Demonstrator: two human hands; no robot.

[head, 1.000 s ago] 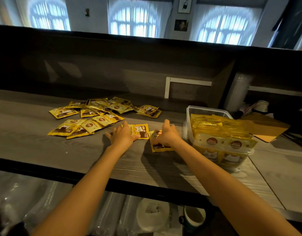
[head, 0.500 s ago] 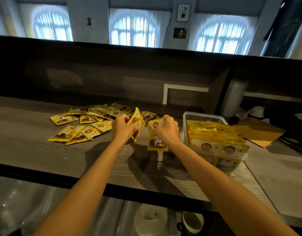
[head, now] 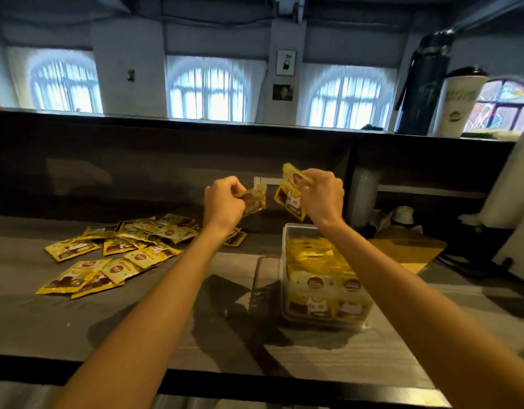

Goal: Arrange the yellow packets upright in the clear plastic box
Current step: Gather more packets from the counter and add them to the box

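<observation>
My left hand [head: 223, 202] pinches a yellow packet [head: 254, 199] in the air above the grey counter [head: 136, 326]. My right hand [head: 322, 196] grips another yellow packet [head: 288, 196] with a cat print, held above the far end of the clear plastic box [head: 293, 231]. The box stands at centre right and holds several yellow packets [head: 322, 273] standing upright. A loose heap of yellow packets [head: 122, 252] lies flat on the counter to the left.
A dark back panel [head: 166, 160] rises behind the counter. A brown cardboard piece [head: 408, 249] lies right of the box. A dark bottle [head: 423, 84] and a white cup [head: 458, 101] stand on the upper ledge at right.
Both hands picked a packet off the counter and lifted them up and to the right, the right one now over the box. The camera tilted upward.
</observation>
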